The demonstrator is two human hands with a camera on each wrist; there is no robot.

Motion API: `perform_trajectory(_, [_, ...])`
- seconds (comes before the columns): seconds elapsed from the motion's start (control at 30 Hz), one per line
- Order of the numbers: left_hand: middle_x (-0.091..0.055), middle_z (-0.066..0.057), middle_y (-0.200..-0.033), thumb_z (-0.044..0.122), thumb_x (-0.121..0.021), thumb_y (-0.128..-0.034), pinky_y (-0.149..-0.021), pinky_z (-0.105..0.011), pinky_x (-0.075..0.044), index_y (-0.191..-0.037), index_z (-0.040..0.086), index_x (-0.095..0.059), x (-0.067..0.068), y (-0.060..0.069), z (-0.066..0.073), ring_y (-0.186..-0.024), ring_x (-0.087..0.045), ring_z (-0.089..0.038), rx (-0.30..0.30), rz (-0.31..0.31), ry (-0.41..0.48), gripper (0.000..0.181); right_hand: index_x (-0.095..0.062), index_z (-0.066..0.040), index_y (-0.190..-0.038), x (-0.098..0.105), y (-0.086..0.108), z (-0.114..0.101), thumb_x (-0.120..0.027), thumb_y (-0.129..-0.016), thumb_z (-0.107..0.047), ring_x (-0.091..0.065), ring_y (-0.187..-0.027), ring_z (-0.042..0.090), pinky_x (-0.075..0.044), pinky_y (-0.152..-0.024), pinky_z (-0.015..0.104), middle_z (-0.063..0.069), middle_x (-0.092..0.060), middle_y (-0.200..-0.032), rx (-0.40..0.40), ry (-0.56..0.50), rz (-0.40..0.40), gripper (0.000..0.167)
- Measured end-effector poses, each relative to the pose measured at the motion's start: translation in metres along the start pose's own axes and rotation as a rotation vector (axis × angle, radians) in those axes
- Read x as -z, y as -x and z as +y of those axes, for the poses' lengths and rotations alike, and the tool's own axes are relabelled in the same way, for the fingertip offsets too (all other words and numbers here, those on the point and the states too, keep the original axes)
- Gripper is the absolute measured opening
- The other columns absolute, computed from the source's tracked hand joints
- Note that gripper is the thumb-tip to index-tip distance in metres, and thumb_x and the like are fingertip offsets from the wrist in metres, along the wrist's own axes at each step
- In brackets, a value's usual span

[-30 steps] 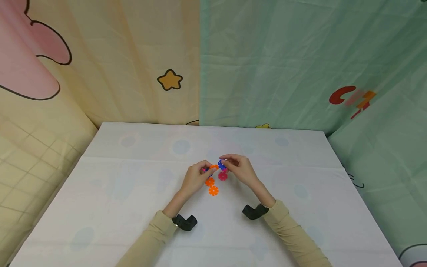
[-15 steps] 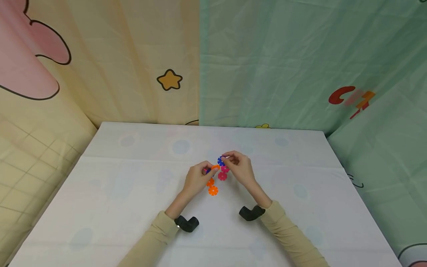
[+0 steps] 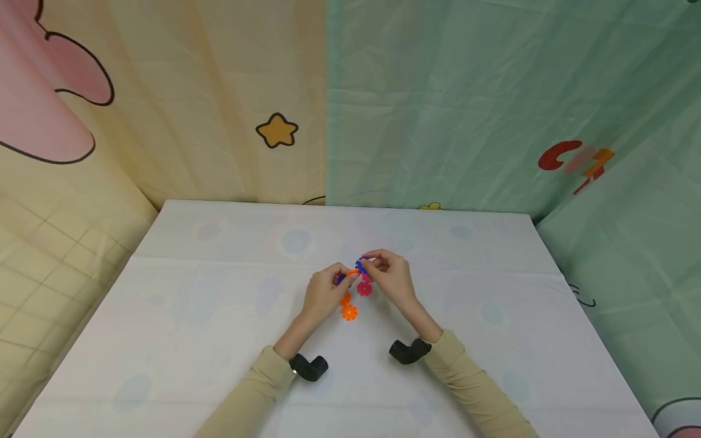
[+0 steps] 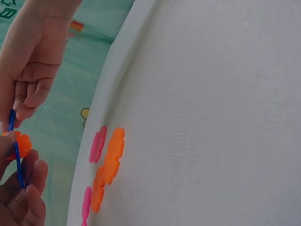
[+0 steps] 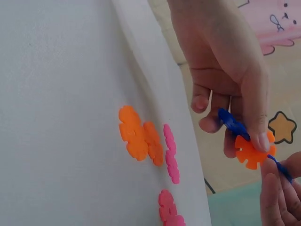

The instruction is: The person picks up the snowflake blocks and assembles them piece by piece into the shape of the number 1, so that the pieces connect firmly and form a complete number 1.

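My left hand point(image 3: 322, 292) pinches an orange notched plastic disc point(image 5: 253, 154) with a blue notched disc point(image 5: 232, 123) at its edge. Opposite it, my right hand point(image 3: 395, 281) holds another blue notched disc point(image 3: 361, 265) between thumb and fingers. In both wrist views this second blue disc stands edge-on at the orange disc's rim; whether the two are slotted together I cannot tell. Under the hands, loose orange discs point(image 3: 349, 312) and pink discs point(image 3: 364, 288) lie on the table, partly hidden by the left fingers in the head view.
A white cloth with faint blue spots covers the table point(image 3: 219, 340). Behind it hang a cream curtain point(image 3: 230, 73) and a green curtain point(image 3: 438, 91). Each wrist carries a black camera mount point(image 3: 309, 367).
My right hand first lifted slightly with its blue disc, then came back down and left toward the orange disc. My left hand has stayed nearly still.
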State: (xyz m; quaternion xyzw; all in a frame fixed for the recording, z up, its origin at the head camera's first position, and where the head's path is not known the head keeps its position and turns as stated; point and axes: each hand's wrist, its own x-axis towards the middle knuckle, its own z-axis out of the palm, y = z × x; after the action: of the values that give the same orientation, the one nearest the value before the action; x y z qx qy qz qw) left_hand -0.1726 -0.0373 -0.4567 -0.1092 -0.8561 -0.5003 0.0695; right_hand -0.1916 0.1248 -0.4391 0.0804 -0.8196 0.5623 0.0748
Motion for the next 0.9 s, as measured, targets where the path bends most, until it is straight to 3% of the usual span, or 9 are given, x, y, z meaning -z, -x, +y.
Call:
perform_trajectory(0.33, [-0.059, -0.003, -0.064, 0.025, -0.065, -0.0915, -0.046, -0.018, -0.034, -0.084, 0.009, -0.064, -0.002, -0.002, 0.001, -0.051, -0.045, -0.009, -0.056, 0.067, -0.034, 0.018, -0.069, 0.0, -0.099, -0.012, 0.003, -0.004, -0.069, -0.088, -0.012, -0.067, -0.059, 0.03, -0.051, -0.051, 0.018, 0.014, -0.063, -0.066, 0.009, -0.055, 0.059, 0.016])
perform_trajectory(0.57, [-0.062, -0.006, -0.065, 0.026, -0.067, -0.0901, -0.047, -0.018, -0.035, -0.083, 0.008, -0.065, 0.002, -0.003, 0.003, -0.052, -0.05, -0.014, -0.051, 0.076, -0.006, 0.019, -0.069, 0.003, -0.101, -0.01, -0.001, -0.005, -0.069, -0.089, -0.015, -0.067, -0.061, 0.036, -0.05, -0.052, 0.017, 0.021, -0.065, -0.07, -0.025, -0.072, 0.027, 0.021])
perform_trajectory(0.9, [-0.07, -0.007, -0.078, 0.026, -0.067, -0.0899, -0.048, -0.018, -0.042, -0.09, 0.009, -0.066, 0.006, -0.002, 0.0, -0.056, -0.053, -0.013, 0.006, 0.035, -0.006, 0.018, -0.07, -0.003, -0.107, -0.001, -0.001, 0.0, -0.065, -0.092, -0.019, -0.066, -0.073, 0.04, -0.058, -0.07, 0.044, 0.021, -0.069, -0.086, -0.073, -0.033, -0.063, 0.022])
